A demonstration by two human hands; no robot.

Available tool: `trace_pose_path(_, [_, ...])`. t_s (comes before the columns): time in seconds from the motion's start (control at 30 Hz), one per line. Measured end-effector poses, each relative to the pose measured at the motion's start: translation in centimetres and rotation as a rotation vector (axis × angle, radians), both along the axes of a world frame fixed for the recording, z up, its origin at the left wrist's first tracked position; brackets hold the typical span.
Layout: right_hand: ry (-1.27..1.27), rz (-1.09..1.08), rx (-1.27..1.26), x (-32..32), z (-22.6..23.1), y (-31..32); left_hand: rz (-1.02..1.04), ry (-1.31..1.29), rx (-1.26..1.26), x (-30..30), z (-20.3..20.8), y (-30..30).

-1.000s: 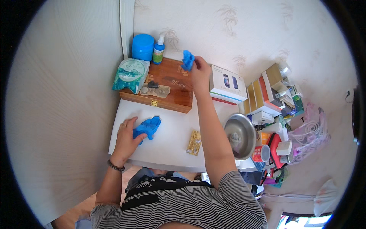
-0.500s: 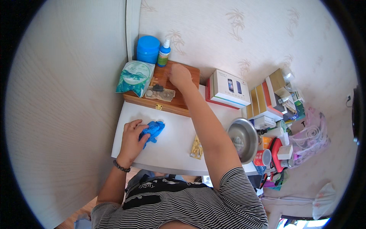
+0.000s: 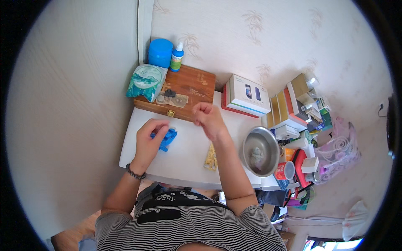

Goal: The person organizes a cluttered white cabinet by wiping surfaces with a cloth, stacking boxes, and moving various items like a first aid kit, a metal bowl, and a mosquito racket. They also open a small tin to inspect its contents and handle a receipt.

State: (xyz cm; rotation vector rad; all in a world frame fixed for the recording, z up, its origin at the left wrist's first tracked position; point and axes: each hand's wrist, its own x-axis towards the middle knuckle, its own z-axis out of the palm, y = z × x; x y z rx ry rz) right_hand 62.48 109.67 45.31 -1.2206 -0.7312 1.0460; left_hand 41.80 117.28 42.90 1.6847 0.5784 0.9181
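My left hand [image 3: 148, 140] is above the white table, its fingers and thumb curled around part of a crumpled blue cloth [image 3: 168, 139], the rest of which bunches out beside it. My right hand [image 3: 211, 122] hovers just in front of the wooden box [image 3: 197, 81], fingers bent in and thumb close to the forefinger. Whether anything small is between them I cannot make out. On the box lid lie a banknote [image 3: 179, 101], a coin [image 3: 160, 98] and a small black object [image 3: 170, 93]. A brass clasp [image 3: 170, 113] shows on its front.
A green-white packet [image 3: 146, 81] leans over the box's left side. Behind are a blue tub [image 3: 160, 52] and a spray bottle [image 3: 176, 57]. To the right stand a phone box [image 3: 249, 95], a steel bowl [image 3: 274, 152] and crowded clutter. A gold packet [image 3: 210, 158] lies near the front edge.
My right hand has come back from the top of the wooden box toward me. My left fingers, spread beside the blue cloth before, have drawn in over it.
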Motion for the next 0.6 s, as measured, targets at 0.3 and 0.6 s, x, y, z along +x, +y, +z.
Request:
trace_pose_path(0.3, [0.237,0.083,-0.016,-2.5,-1.4,-5.5,-0.270,-0.189,-0.532,5.1,0.6,-3.4])
trace_pose_path(0.6, [-0.617,-0.095,-0.044,-3.4,-2.9,-9.1,-0.131,-0.125,-0.508,3.8,0.4,-3.8])
